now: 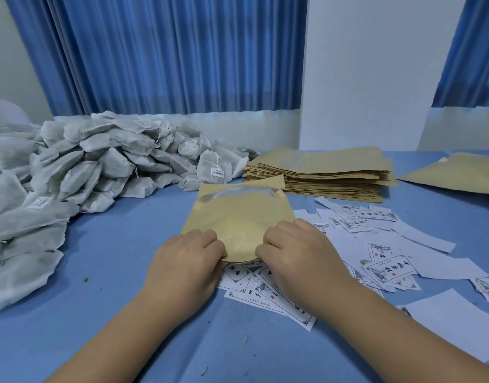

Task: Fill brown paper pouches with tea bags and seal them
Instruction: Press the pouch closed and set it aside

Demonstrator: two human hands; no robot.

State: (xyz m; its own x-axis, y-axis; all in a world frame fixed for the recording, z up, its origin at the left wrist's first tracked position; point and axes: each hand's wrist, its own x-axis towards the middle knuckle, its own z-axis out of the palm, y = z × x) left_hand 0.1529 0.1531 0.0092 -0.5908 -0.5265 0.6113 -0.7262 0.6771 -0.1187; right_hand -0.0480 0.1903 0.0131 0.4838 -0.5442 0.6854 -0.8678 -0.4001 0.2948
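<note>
Item, nearest: two bare forearms reaching in over the blue table cover (113, 286).
Left hand (186, 257): fingers curled, gripping the near-left edge of the pouch.
Right hand (295, 250): fingers curled, gripping the near-right edge of the same pouch.
Brown paper pouch (238, 217): one, centre of the table, lying fairly flat and slightly bulged. Its long axis runs away from the person. The clear window strip and mouth point to the far side; whether the mouth gapes is hard to tell from here.
Printed paper labels (376, 236): loose scatter, right of the pouch, some tucked under its near edge.
Stack of flat pouches (320, 175): just behind the pouch, to the right.
Heap of white tea bags (99, 161): left of the pouch and behind it.
Blue curtain (168, 51): far beyond the pouch.
</note>
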